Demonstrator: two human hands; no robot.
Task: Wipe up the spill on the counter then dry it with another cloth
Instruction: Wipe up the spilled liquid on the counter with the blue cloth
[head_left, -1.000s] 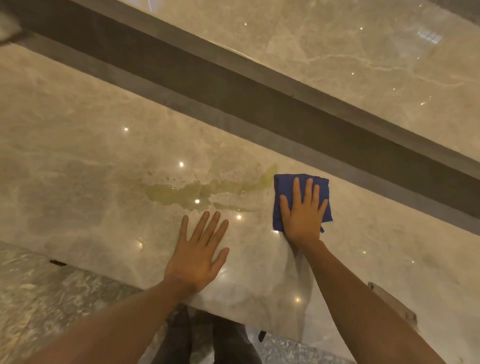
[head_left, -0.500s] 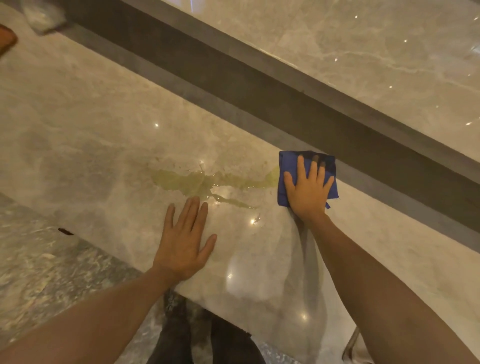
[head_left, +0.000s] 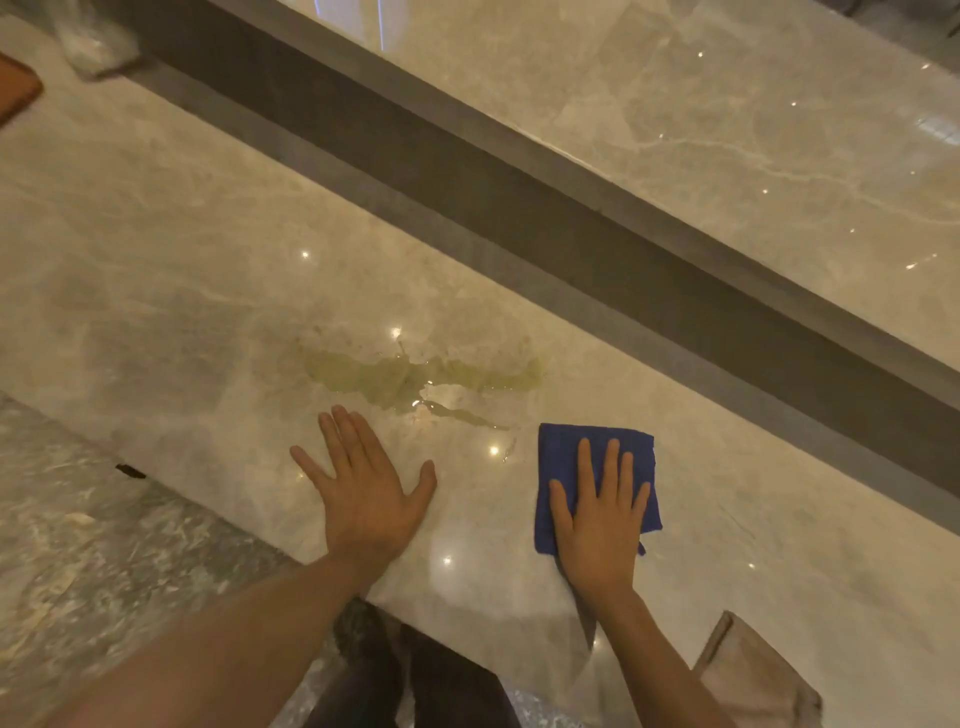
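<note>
A yellowish spill (head_left: 410, 376) spreads across the glossy marble counter (head_left: 182, 291). My right hand (head_left: 597, 525) presses flat on a folded blue cloth (head_left: 566, 447), which lies on the counter just right of and nearer than the spill. The cloth's edge stands slightly apart from the liquid. My left hand (head_left: 363, 488) rests flat on the counter with fingers spread, just on the near side of the spill and holding nothing.
A dark recessed strip (head_left: 519, 208) and a raised marble ledge (head_left: 727, 156) run diagonally behind the counter. A crumpled pale object (head_left: 93, 47) and a brown item (head_left: 15, 88) sit at far left. A pale folded thing (head_left: 758, 675) lies at the near right edge.
My right hand has slid the blue cloth back toward me, away from the spill's right end that it touched half a second ago. My left hand stays flat on the counter.
</note>
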